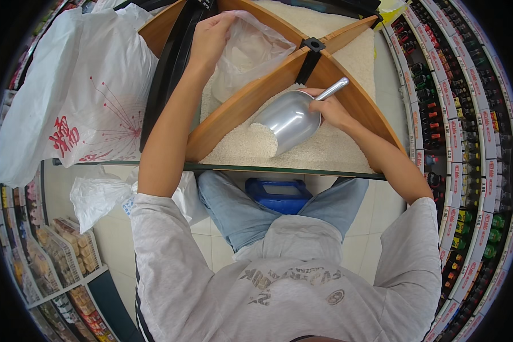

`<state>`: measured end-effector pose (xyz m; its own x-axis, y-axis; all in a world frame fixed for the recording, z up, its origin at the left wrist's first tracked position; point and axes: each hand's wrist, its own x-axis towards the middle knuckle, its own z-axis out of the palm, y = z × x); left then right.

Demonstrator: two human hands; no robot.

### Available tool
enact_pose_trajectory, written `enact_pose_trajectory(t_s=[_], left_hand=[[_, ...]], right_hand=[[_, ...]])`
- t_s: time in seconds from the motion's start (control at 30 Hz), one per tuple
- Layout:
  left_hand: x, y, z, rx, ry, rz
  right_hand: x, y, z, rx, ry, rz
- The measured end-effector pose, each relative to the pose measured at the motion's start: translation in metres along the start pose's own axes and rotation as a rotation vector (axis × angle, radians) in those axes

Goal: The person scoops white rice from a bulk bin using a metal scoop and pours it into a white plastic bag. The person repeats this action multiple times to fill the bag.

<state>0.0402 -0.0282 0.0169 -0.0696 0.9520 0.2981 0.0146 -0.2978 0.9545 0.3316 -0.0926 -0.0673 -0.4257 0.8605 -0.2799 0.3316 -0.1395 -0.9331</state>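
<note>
A metal scoop point(297, 117) with rice in its mouth is held by my right hand point(329, 104) near the base of its handle. It lies over the rice point(333, 147) in the front compartment of a wooden-sided bin. My left hand point(213, 36) pinches the rim of a clear plastic bag point(248, 51), which hangs in the compartment beyond the slanting wooden divider point(243, 100). Something whitish shows in the bag's lower part, blurred by the plastic. The front and back compartments meet at a black corner post point(312, 47).
Large white plastic bags with red print point(107, 94) stand at the left. The bin's glass front edge point(282, 169) runs before my knees. Below are a blue plastic container point(278, 194) and a white knotted bag point(102, 192). Shelves of bottles point(466, 149) line the right; packaged goods point(75, 243) fill racks at left.
</note>
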Motion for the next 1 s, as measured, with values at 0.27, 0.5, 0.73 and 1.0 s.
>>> enact_pose_trajectory(t_s=[0.27, 0.5, 0.73, 1.0], left_hand=[[0.004, -0.002, -0.003, -0.054, -0.006, -0.053], [-0.002, 0.007, 0.004, -0.005, 0.013, -0.048], [-0.002, 0.009, 0.0, 0.026, 0.021, -0.076], [-0.002, 0.01, 0.003, 0.025, 0.013, -0.103]], right_hand=[[0.009, 0.003, -0.015, 0.158, 0.09, -0.009], [-0.011, -0.04, -0.032, 0.35, 0.119, -0.158], [-0.031, -0.067, -0.062, 0.343, 0.159, -0.136], [-0.027, -0.053, -0.089, 0.434, 0.319, -0.172]])
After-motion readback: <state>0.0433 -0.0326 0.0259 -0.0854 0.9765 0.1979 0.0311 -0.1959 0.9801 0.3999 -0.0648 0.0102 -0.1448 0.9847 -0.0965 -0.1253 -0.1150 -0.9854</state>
